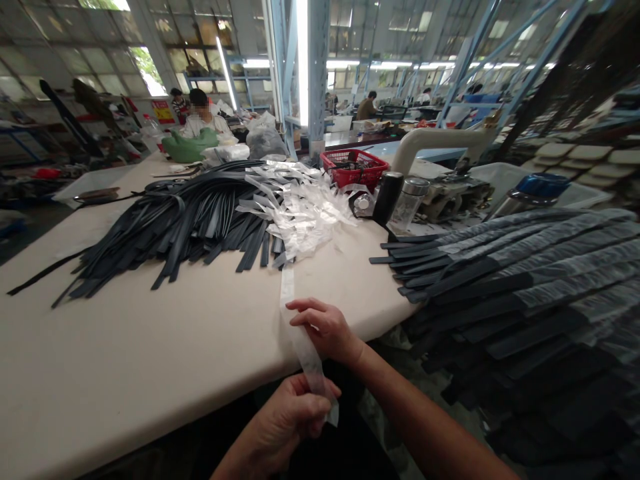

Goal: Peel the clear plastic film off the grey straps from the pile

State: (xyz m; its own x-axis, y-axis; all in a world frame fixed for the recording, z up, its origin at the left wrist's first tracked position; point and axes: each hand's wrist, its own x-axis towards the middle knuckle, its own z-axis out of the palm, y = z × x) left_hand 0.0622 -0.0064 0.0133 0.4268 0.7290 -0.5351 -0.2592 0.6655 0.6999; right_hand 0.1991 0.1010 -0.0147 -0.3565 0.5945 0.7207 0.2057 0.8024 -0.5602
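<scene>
Bottom centre, the left hand pinches one end of a translucent plastic sleeve — long, flat, filmy. Above it, the right hand curls loosely against the film; whether it grips, I cannot tell. Smooth black straps fan out left of centre, partly under crinkled, glossy sleeves.

Your strip: milky white, see-through. Your film pile: same white, shiny glare patches. Strap heap to your left: black to charcoal, plain. Straps to your right: dark slate, partly cloudy white under wrap. Your worktop: plain cream. Further off, you've got a red lattice basket, green bag, blue lid, off-white machine arm, red-and-yellow sign.
</scene>
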